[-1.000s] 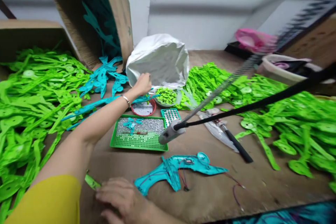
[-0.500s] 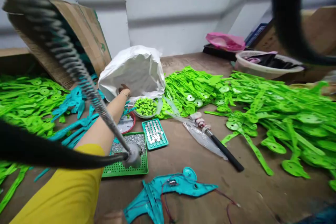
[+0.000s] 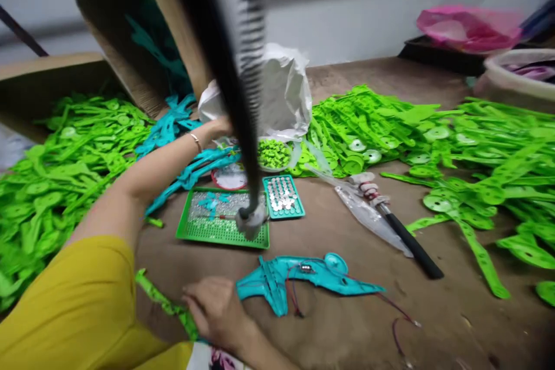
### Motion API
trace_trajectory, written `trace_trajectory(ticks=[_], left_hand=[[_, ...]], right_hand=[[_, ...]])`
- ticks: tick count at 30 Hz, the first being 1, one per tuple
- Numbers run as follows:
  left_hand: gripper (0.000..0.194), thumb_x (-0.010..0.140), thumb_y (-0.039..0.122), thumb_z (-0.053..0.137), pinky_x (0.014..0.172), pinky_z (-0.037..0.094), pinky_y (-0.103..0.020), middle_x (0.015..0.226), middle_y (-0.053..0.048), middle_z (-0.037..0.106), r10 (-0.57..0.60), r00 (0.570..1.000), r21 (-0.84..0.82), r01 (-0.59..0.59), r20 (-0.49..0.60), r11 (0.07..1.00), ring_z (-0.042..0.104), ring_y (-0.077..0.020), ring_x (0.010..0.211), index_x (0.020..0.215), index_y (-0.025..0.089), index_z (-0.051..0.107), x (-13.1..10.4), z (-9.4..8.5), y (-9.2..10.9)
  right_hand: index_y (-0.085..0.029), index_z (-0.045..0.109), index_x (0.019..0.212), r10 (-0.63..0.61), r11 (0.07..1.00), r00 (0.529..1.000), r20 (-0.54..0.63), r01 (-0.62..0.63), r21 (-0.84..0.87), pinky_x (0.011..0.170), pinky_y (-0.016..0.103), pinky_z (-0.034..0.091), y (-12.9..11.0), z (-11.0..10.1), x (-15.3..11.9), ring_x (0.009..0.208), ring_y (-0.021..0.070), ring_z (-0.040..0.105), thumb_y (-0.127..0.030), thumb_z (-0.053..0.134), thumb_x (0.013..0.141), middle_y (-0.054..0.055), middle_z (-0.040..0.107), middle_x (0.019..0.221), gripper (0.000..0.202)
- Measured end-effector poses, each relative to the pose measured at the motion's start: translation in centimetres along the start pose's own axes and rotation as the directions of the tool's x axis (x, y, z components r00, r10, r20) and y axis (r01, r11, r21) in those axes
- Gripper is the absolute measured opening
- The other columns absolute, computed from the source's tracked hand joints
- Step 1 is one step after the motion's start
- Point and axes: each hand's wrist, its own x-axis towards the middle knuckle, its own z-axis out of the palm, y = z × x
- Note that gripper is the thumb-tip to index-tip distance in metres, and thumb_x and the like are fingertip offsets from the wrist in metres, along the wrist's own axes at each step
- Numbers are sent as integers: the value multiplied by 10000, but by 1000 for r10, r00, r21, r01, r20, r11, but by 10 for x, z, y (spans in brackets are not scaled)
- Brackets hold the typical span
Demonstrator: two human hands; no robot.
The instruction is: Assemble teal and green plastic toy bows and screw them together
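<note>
My left hand reaches out to the mouth of a white bag, with a thin bracelet at its wrist. A dark rod hides its fingers. Low in the view, my right hand rests at the table with curled fingers, against a narrow bright green plastic piece; blur obscures the contact. To its right lies a teal plastic toy shell with red and dark wires and a small metal part in it. A green perforated tray behind holds small metal bits and teal pieces.
A blurred black rod and spring cross the view, ending over the tray. Near it are a teal tray of round metal pieces and a bowl of green parts. Green plastic piles flank both sides. A black-handled tool lies right.
The view has swung left and down, so the table things sit further right and higher. My right hand and the green piece beside it now show. My left arm still reaches to the bag.
</note>
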Motion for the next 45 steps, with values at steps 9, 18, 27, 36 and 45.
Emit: trace_trajectory(ticks=[9,18,27,36,45], left_hand=[[773,839,290,612,1218,262,-501,1614,-137,343,183,982,-22,-183,41,983,344,-343,1465,1544,146,331,-228,-65,-152],[587,882,356,567,993,485,-496,1204,-118,661,111,994,154,-114,25,982,638,-287,1080,1460,277,499,-344,-31,-249],[514,919,172,412,940,471,-445,1122,-122,593,33,997,558,15,-76,829,583,-265,1045,1410,208,560,-367,-21,-211],[521,878,193,579,1139,323,-527,1294,-105,603,157,966,424,-56,-206,904,533,-303,1277,1397,229,556,-435,1,-141],[437,886,479,687,856,586,-342,981,-64,719,-619,709,-891,-30,-338,452,726,-186,899,1215,217,567,-454,81,-129]], right_hand=[[-192,713,953,-182,980,886,-426,199,-5,660,261,562,-38,-45,-11,682,152,725,-175,586,933,43,777,798,129],[-189,730,933,-189,981,913,-361,165,-98,692,261,585,-41,-36,-9,709,160,744,-165,592,927,59,789,816,140],[-235,561,1367,-168,980,928,-332,119,-162,927,404,596,-52,-64,3,1167,246,668,-204,625,911,137,657,1315,461],[-208,668,1243,63,981,994,-90,-45,191,903,360,590,-82,-51,10,968,195,714,-285,584,956,91,751,1095,309],[-183,719,1087,464,473,834,299,-518,713,704,321,604,-83,-25,-6,714,152,694,-545,769,751,51,764,898,496]])
